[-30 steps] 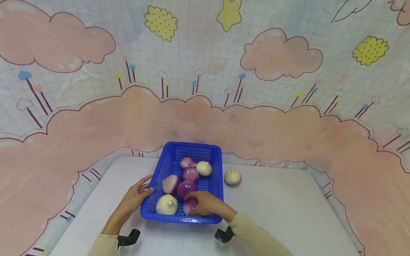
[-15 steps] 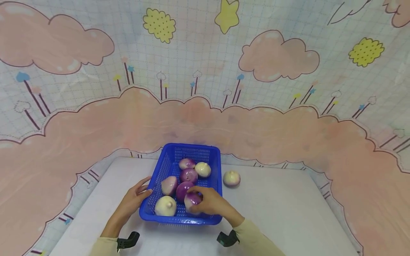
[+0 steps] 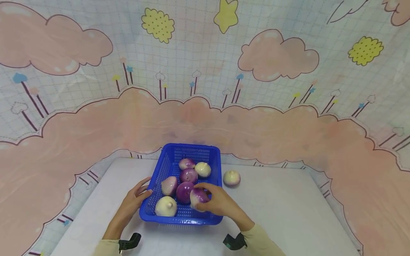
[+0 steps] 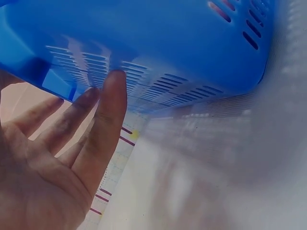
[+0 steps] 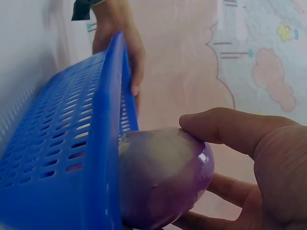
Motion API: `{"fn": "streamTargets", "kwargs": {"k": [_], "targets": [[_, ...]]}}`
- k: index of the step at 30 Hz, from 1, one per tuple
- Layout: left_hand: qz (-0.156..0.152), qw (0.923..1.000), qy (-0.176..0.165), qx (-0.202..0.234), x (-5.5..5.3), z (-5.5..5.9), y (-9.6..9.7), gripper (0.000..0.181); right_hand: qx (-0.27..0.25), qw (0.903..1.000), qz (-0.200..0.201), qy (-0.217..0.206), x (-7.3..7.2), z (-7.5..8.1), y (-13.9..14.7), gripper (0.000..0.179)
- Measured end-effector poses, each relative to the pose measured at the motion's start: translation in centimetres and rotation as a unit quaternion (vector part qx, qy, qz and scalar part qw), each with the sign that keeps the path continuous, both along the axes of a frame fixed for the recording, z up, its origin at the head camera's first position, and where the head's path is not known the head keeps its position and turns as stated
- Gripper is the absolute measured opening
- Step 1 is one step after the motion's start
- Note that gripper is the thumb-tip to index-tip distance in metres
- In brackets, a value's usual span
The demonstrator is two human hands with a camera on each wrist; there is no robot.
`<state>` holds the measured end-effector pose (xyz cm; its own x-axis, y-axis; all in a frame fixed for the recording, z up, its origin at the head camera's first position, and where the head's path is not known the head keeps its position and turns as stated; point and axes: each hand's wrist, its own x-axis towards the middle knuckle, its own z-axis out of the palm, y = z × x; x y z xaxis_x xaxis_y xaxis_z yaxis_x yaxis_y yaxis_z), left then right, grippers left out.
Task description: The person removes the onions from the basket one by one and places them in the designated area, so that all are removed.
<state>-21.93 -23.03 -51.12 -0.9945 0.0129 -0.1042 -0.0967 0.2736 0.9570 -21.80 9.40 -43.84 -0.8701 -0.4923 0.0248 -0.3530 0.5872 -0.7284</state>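
A purple-and-white onion is held by my right hand, low over the front right of a blue plastic basket. The right wrist view shows my thumb on top of this onion and fingers beneath it, close to the basket's rim. My left hand holds the basket's left side, thumb over the rim. In the left wrist view its fingers lie outside along the slotted wall. Inside the basket sit several more onions, among them a dark purple onion and a white onion.
One pale onion stands on the white table, just right of the basket. Behind the table hangs a patterned cloth with clouds and stars. Black devices are strapped at both wrists, the right one near the table's front.
My right hand has lifted the purple-and-white onion from the basket's front and shifted it slightly right. The left hand stays at the basket's side.
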Motion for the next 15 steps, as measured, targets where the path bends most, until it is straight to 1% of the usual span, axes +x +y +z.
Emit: {"fn": "streamTargets", "kwargs": {"k": [7,11,15], "targets": [[-0.005,0.9998,0.017,-0.008,0.0,-0.5,-0.1,0.063,-0.047,0.9988,-0.010,-0.007,0.0,0.0,1.1,0.054],[-0.011,0.9994,0.028,-0.017,0.0,-0.3,-0.2,0.063,-0.075,0.9971,-0.018,-0.001,-0.2,0.2,1.8,0.055],[-0.015,0.9994,0.023,-0.019,-0.1,0.0,-0.2,0.064,-0.086,0.9954,-0.041,-0.008,-0.2,0.5,2.5,0.056]]}}
